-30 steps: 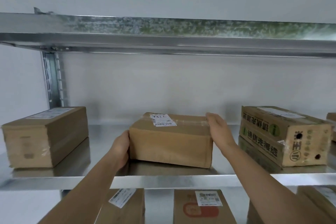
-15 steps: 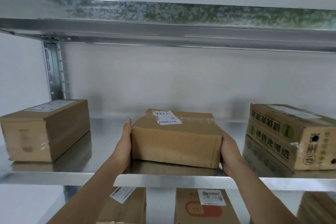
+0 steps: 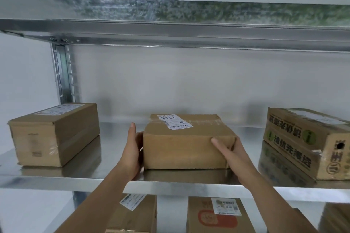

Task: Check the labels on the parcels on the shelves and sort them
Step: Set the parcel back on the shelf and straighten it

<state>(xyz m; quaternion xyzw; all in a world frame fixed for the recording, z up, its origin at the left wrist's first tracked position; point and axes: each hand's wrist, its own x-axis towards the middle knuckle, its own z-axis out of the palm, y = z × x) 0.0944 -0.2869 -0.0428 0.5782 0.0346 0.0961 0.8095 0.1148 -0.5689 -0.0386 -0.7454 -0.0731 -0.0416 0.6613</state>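
Right thumb [image 3: 219, 143] now across parcel [image 3: 186, 149] front.

Right hand [image 3: 233, 154] now sits at the near right corner of the middle parcel [image 3: 186, 141], thumb on its front face, no longer on top. Left hand [image 3: 132, 149] lies flat against its left side.

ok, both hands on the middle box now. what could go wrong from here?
1. The middle box is held only at its sides by the left hand and right hand; it may slip when lifted.
2. The printed box sits close on the right; a swing could knock it.
3. The label faces up, easily misread.
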